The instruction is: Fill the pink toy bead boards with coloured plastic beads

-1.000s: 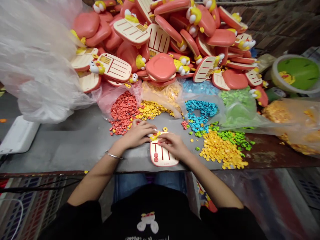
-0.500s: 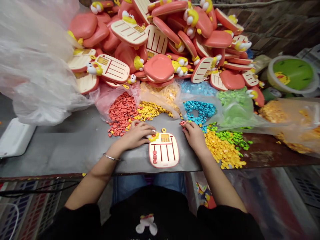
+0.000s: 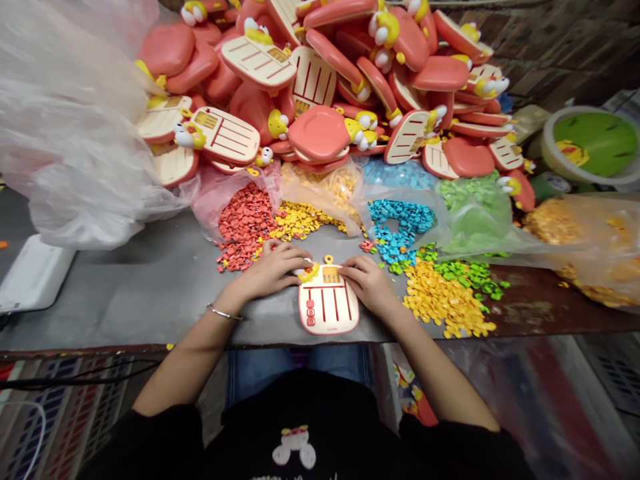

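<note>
A cream toy abacus board [image 3: 327,303] with red slots lies flat on the grey table [image 3: 150,293] in front of me. Three red beads sit in its leftmost slot. My left hand [image 3: 273,270] rests curled on the board's upper left corner, over a yellow figure there. At the board's upper right edge my right hand [image 3: 369,281] has its fingers pinched together; what it holds is too small to make out. Heaps of red beads [image 3: 245,223], yellow beads [image 3: 300,220], blue beads [image 3: 400,227], green beads [image 3: 470,273] and orange-yellow beads [image 3: 445,300] lie around the hands.
A big pile of pink and cream toy boards [image 3: 325,87] fills the back of the table. Clear plastic bags [image 3: 65,120] bulge at the left. A white box [image 3: 30,273] sits at the left edge. A green-lidded tub [image 3: 593,143] stands at the right.
My right hand went out to the beads at the right of the board half a second ago and has come back to the board's upper right edge. The left hand stayed put.
</note>
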`<move>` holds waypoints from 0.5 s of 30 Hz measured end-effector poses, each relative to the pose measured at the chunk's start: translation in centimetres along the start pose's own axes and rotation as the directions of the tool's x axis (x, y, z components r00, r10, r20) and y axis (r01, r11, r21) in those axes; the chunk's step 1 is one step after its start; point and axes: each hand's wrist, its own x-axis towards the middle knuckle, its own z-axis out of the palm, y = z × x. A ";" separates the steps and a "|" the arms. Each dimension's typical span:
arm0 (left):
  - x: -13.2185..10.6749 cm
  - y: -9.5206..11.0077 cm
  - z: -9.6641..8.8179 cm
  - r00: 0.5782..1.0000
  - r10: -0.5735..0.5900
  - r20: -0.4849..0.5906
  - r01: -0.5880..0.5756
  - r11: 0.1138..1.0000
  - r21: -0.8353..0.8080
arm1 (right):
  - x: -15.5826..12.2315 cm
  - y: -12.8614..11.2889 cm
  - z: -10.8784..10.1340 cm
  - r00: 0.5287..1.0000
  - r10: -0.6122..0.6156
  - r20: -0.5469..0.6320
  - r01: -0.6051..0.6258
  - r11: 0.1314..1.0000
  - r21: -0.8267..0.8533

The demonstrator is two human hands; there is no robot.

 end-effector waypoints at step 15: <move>-0.1 0.0 0.2 1.000 0.002 -0.008 -0.001 0.998 0.061 | 0.4 -2.1 0.9 0.994 0.056 0.094 -0.090 0.909 0.408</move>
